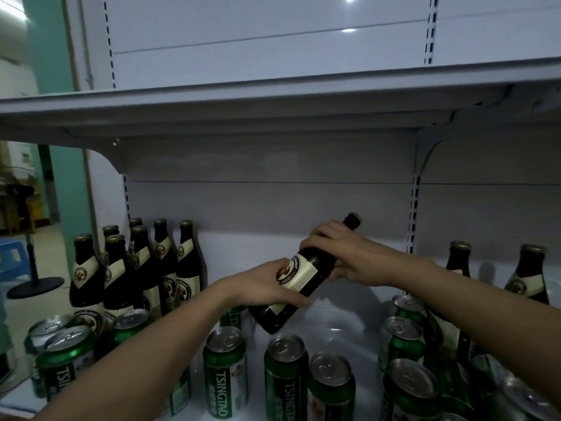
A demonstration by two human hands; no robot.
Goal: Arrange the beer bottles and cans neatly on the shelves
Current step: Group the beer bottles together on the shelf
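Setting: retail shop, drinks aisle. Evidence: grey metal gondola shelving with slotted uprights [413,214] running up the back panel and curved brackets [425,156] carrying the upper shelf [243,107]. The lower shelf [340,326] is stocked with many units of the same product: a cluster of dark brown beer bottles [133,268] with cream labels at the left rear, two more like them [528,275] at the right, and green Tsingtao cans [224,369] in front. Beyond the shelving's left end: a teal wall [65,192], pale floor, a pole on a round black base [35,285] and a blue stool [10,253].
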